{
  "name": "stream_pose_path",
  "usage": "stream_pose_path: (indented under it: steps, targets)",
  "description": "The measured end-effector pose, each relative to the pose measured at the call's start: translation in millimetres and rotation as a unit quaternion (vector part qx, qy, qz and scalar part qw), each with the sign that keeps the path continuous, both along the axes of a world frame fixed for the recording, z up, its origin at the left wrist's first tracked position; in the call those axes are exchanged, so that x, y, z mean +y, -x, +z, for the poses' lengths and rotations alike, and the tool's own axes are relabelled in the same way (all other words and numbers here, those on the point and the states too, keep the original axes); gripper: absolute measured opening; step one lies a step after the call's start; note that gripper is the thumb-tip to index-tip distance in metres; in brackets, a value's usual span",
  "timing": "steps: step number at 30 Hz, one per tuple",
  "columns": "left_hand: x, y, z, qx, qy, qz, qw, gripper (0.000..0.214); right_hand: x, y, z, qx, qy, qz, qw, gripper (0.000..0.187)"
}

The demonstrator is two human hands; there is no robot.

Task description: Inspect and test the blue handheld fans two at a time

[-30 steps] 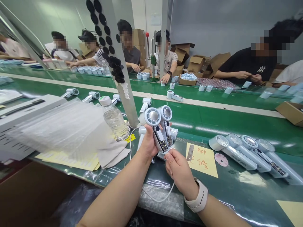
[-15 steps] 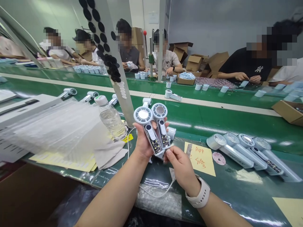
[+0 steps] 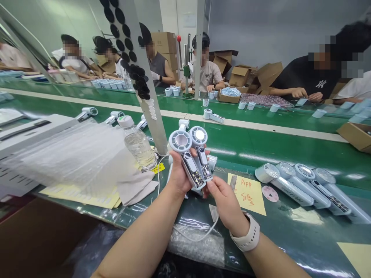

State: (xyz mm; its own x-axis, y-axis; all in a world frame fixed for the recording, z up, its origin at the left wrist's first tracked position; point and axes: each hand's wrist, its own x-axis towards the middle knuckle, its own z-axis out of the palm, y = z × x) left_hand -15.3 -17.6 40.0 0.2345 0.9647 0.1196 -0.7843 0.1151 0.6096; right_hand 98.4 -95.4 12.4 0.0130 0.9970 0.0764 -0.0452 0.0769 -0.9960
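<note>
Two light-blue handheld fans with open handles and bare circuit boards are held side by side over the bench. My left hand [image 3: 177,175] is closed around both handles, its fingertips showing behind the right one. The left fan [image 3: 193,170] slightly overlaps the right fan [image 3: 199,136] at the handles. At the lower end of the right fan, my right hand [image 3: 227,202] pinches with thumb and forefinger; its other fingers are curled and partly hidden. A white cable [image 3: 203,236] loops below my hands. Behind the held fans, another fan [image 3: 183,123] is mostly hidden.
Several fans [image 3: 290,189] lie in a row at right beside a yellow note [image 3: 249,193]. A water bottle [image 3: 139,144], clear plastic bags [image 3: 72,154] and a slanted post [image 3: 156,127] stand or lie left. Beyond runs a green conveyor [image 3: 261,141], with several co-workers across it.
Both fans are tilted slightly differently, so the shine on their round discs has shifted. The whole view has moved a little; my grip looks the same.
</note>
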Motion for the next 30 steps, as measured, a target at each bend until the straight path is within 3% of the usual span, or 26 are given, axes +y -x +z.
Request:
stream_pose_path:
  steps: [3, 5, 8, 9, 13, 17, 20, 24, 27, 30]
  targets:
    - [3.3, 3.3, 1.6, 0.002, 0.013, 0.027, 1.0, 0.067, 2.3, -10.0, 2.0, -0.055, -0.08, -0.031, 0.995, 0.042]
    - [4.0, 5.3, 2.1, 0.012, 0.011, 0.015, 1.0, 0.067, 8.1, -21.3, 2.7, -0.085, -0.095, -0.075, 0.989, 0.038]
    - [-0.2, 4.7, 0.2, 0.036, 0.005, -0.096, 0.995, 0.068, 21.2, -44.9, 5.0, -0.072, -0.064, -0.145, 0.985, 0.025]
    - [-2.9, 2.9, -1.4, 0.046, 0.001, -0.147, 0.988, 0.068, 25.0, -53.3, 6.3, -0.047, -0.067, -0.149, 0.985, 0.029]
    - [-12.7, -7.3, -11.3, 0.075, -0.018, -0.31, 0.948, 0.072, 30.4, -78.9, 13.1, 0.037, -0.105, -0.031, 0.993, 0.053]
    - [-11.4, -8.9, -18.7, 0.076, -0.011, -0.395, 0.916, 0.072, 27.4, -88.8, 17.2, 0.056, -0.046, 0.089, 0.993, 0.06]
    - [-7.7, -3.3, -20.3, 0.085, 0.001, -0.423, 0.902, 0.071, 26.1, -89.8, 19.0, 0.07, -0.015, 0.145, 0.987, 0.063]
    - [-9.3, -1.3, -21.6, 0.11, 0.009, -0.412, 0.904, 0.069, 26.0, -80.9, 18.8, 0.077, -0.008, 0.124, 0.989, 0.055]
    - [-13.3, -7.3, -24.8, 0.131, 0.02, -0.395, 0.909, 0.07, 27.3, -69.7, 13.9, 0.075, -0.005, 0.062, 0.995, 0.05]
    - [-16.4, -15.0, -29.0, 0.131, 0.034, -0.379, 0.916, 0.073, 30.5, -62.2, 6.2, 0.049, -0.025, -0.047, 0.997, 0.055]
